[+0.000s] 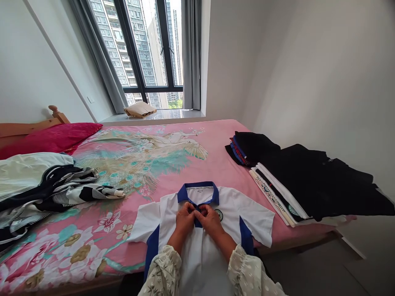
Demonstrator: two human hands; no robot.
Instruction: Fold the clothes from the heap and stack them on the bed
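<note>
1. Head view, lower centre: white polo shirt (200,248) lies face up on the pink bedspread (216,164) – lower part runs off the bottom edge.
2. Left hand (185,218) and right hand (210,220): fingertips pinched close together, gripping the placket just below the collar (182,194). Button hidden; can't tell if one's held.
3. Doing it well, my judgement: keep both placket edges level, pinch lightly, work without tugging – collar should stay flat.
4. Looks: blue collar, blue side panels, round dark badge (219,214) right of the hands, short sleeves spread.
</note>
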